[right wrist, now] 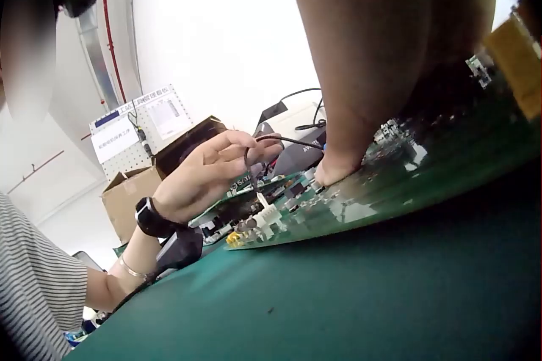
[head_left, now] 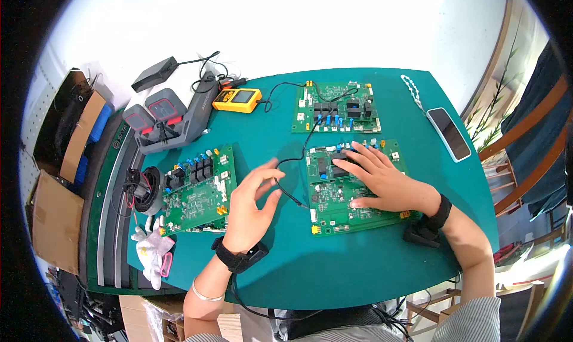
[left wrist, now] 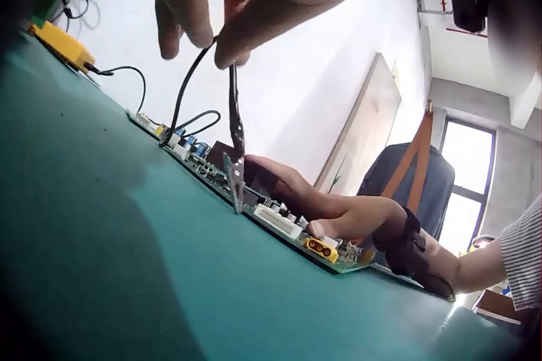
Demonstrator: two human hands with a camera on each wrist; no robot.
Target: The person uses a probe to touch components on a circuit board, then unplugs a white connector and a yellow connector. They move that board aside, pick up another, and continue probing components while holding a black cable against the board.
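Observation:
My left hand (head_left: 250, 201) is left of the near circuit board (head_left: 331, 219), pinching a black clip lead (left wrist: 235, 107) between thumb and fingers. The lead hangs below the fingertips, and its silver metal clip (left wrist: 235, 179) is right at the board's left edge. My right hand (head_left: 385, 183) rests on the board with fingers spread over its black and blue components, the thumb at the lower middle. From the left hand, the lead runs up across a second circuit board (head_left: 307, 112) toward a yellow handheld meter (head_left: 237, 100) at the back.
More circuit boards (head_left: 200, 195) lie at the left, with a glove (head_left: 152, 252) and a round black part (head_left: 146, 189) beside them. A grey case (head_left: 179, 130) stands behind. The phone (head_left: 449, 134) with a beaded strap lies at the right edge of the green table (head_left: 286, 282).

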